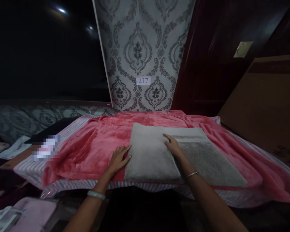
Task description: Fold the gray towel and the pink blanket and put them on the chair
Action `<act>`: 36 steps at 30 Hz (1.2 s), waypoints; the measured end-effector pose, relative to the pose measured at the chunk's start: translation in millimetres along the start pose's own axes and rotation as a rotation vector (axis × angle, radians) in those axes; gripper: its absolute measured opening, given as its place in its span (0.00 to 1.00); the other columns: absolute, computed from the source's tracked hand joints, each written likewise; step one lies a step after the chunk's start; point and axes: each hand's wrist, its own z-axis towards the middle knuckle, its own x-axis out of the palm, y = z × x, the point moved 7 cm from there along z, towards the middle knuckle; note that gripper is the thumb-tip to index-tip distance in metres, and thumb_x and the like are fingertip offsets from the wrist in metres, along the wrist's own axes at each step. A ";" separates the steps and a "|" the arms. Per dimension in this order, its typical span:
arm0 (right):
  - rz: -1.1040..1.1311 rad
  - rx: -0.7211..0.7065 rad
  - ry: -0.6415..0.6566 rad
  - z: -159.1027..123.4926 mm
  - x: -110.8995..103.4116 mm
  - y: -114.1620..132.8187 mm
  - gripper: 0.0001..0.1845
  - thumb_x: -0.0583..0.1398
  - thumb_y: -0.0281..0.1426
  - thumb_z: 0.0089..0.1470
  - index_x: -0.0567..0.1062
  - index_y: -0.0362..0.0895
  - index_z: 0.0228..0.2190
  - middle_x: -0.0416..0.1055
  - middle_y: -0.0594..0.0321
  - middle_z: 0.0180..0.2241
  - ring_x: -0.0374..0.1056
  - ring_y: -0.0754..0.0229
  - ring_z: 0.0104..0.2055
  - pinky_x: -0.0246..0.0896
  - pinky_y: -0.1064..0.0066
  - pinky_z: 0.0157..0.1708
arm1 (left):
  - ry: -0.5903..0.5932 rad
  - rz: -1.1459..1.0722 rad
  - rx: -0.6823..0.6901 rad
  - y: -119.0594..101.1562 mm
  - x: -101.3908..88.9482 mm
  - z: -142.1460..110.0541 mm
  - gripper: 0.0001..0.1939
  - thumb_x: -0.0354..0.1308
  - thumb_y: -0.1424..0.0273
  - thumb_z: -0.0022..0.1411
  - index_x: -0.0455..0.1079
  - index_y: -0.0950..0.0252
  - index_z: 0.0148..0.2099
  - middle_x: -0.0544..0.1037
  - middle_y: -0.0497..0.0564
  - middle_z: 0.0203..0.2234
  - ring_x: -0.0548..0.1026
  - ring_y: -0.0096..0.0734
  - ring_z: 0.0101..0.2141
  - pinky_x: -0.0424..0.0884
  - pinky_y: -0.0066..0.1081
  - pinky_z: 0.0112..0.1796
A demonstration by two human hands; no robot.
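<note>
A grey towel [151, 154] with a plush nap lies on a pink blanket [94, 141], its left part folded over in a thick layer. On the right, the single layer shows a smooth pale band near its far edge. My left hand [119, 157] is at the folded left edge, thumb and fingers apart, with the fingertips touching the towel. Over the right edge of the folded part rests my right hand [173, 145], its index finger stretched out and its thumb spread. Some of the right hand's other fingers are hidden from view.
A striped cloth [29, 167] shows under the blanket along the table's edges. Behind stands a patterned wall with a paper label [143, 81] reading 277. A large dark screen [45, 51] is at the left, a cardboard box [263, 106] at the right. A pink-topped seat [33, 212] sits lower left.
</note>
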 end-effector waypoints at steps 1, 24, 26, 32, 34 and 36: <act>0.000 -0.002 -0.007 0.4 -2.5 -1.3 0.32 0.58 0.25 0.46 0.76 0.44 0.55 0.73 0.58 0.56 0.67 0.55 0.60 0.57 0.59 0.64 | 0.009 0.012 0.006 -2.0 0.2 0.2 0.29 0.54 0.59 0.65 0.65 0.57 0.67 0.76 0.56 0.47 0.70 0.46 0.48 0.66 0.46 0.51; -0.089 0.141 -0.063 27.9 -16.5 -1.6 0.30 0.59 0.27 0.46 0.77 0.41 0.53 0.75 0.62 0.31 0.69 0.58 0.33 0.67 0.68 0.41 | -0.050 -0.023 -0.055 -7.0 -5.6 55.0 0.25 0.46 0.68 0.67 0.68 0.64 0.64 0.74 0.58 0.56 0.70 0.43 0.57 0.65 0.45 0.60; -0.101 0.149 -0.080 34.2 -13.1 0.6 0.31 0.57 0.26 0.47 0.76 0.40 0.54 0.74 0.63 0.30 0.69 0.59 0.32 0.67 0.69 0.38 | -0.010 0.052 -0.076 -15.5 1.7 81.3 0.28 0.46 0.69 0.67 0.63 0.68 0.66 0.69 0.61 0.63 0.65 0.44 0.63 0.59 0.46 0.64; -0.175 0.151 -0.101 33.1 0.4 -2.0 0.34 0.54 0.20 0.45 0.75 0.39 0.55 0.76 0.58 0.36 0.71 0.56 0.39 0.65 0.68 0.46 | 0.098 0.193 -0.100 -39.2 36.4 118.6 0.35 0.51 0.63 0.67 0.54 0.73 0.71 0.51 0.67 0.71 0.48 0.53 0.70 0.48 0.58 0.66; -0.193 0.150 -0.096 30.8 3.0 -3.7 0.34 0.54 0.20 0.45 0.74 0.38 0.56 0.77 0.55 0.41 0.71 0.55 0.43 0.64 0.67 0.49 | 0.148 0.304 -0.126 -39.1 46.8 114.0 0.35 0.47 0.60 0.69 0.51 0.71 0.72 0.48 0.65 0.72 0.45 0.50 0.71 0.48 0.58 0.66; -0.202 0.149 -0.084 30.1 3.6 -3.4 0.34 0.55 0.20 0.46 0.73 0.39 0.57 0.76 0.54 0.45 0.71 0.53 0.47 0.63 0.65 0.52 | 0.167 0.377 -0.128 -38.9 51.1 109.0 0.34 0.44 0.59 0.71 0.49 0.70 0.73 0.48 0.63 0.72 0.45 0.48 0.71 0.49 0.56 0.66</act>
